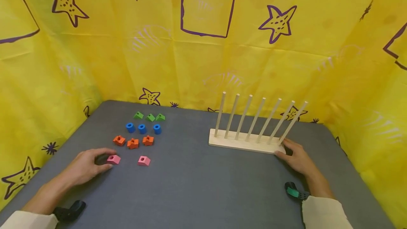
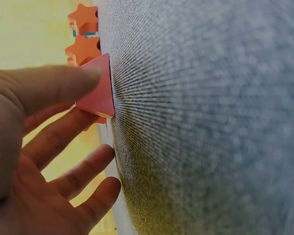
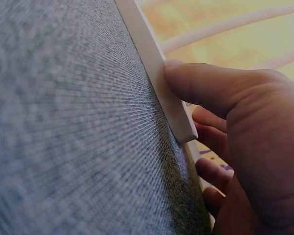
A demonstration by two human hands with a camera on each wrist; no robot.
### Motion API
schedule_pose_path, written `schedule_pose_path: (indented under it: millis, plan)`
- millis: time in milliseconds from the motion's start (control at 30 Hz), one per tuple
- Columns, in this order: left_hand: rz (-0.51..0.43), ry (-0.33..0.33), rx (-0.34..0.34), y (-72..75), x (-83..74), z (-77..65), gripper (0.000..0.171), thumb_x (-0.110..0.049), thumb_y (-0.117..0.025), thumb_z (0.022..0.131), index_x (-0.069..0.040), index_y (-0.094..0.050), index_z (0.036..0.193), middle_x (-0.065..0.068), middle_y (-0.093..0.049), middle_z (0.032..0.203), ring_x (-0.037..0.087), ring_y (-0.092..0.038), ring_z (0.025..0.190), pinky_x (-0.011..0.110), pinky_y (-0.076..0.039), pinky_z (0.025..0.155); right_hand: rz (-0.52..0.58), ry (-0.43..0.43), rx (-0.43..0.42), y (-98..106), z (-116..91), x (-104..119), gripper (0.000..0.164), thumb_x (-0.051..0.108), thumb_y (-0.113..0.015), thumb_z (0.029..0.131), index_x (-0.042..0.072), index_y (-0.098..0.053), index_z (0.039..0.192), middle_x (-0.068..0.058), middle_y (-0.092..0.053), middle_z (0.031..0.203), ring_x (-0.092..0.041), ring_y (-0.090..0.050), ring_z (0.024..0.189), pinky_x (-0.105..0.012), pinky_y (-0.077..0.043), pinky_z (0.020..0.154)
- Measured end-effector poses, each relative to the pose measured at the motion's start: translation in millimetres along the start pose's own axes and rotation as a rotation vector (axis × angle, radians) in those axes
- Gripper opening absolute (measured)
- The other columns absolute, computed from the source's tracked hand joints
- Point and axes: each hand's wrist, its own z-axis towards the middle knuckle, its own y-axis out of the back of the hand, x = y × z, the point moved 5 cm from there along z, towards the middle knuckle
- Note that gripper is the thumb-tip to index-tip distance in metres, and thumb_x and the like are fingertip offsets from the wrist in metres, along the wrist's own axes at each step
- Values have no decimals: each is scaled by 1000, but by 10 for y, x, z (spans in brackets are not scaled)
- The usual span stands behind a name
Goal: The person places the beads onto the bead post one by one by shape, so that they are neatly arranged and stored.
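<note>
the pink block [image 1: 114, 159] looks light, stiff and perhaps smooth, probably best held by opposite sides. it lies at the near left on the counter [image 1: 197, 190], pinched between thumb and fingers of the left hand [image 1: 86, 165]. well apart, the right hand [image 1: 296, 155] grips the right end of the wooden peg rack [image 1: 243, 143].
</note>
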Motion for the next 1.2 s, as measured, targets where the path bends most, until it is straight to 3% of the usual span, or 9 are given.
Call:
schedule_pose_path:
  millis: [233,433,600,700,1200]
  plan:
    - [49,11,-28,-24,3,-29,29,-13,-79,78,-8,-72,106,21,-65,107,47,-55,104,64,-41,83,-2,-12,20,-38,-5,-21,63,18,-72,89,-12,-44,137,-35,-41,137,-55,-34,126,-68,-25,97]
    - [14,32,-43,10,-90,-70,27,-12,-80,79,-5,-70,103,12,-67,96,31,-64,82,51,-52,72,-13,-13,28,-107,-13,-16,63,19,-72,88,-12,-45,136,-35,-42,136,-55,-36,124,-68,-26,97]
    - [2,-39,-141,125,-341,-22,27,-11,-83,76,-5,-71,99,4,-69,87,17,-64,74,29,-54,64,-11,-19,8,-103,-17,-20,62,18,-72,87,-12,-46,135,-35,-43,136,-55,-36,124,-68,-26,97]
    - [-15,-79,-162,184,-513,39,27,-9,-82,76,-4,-71,100,3,-69,87,11,-63,73,21,-51,63,-19,-19,-1,-74,-11,-17,62,18,-72,88,-11,-46,135,-34,-43,136,-54,-36,124,-68,-26,97]
    - [-196,-221,-229,415,-1296,255,27,-8,-81,79,-3,-71,103,3,-69,89,7,-64,76,16,-50,64,-27,-22,3,12,4,-22,61,19,-72,89,-8,-46,137,-31,-43,137,-53,-37,126,-68,-25,98]
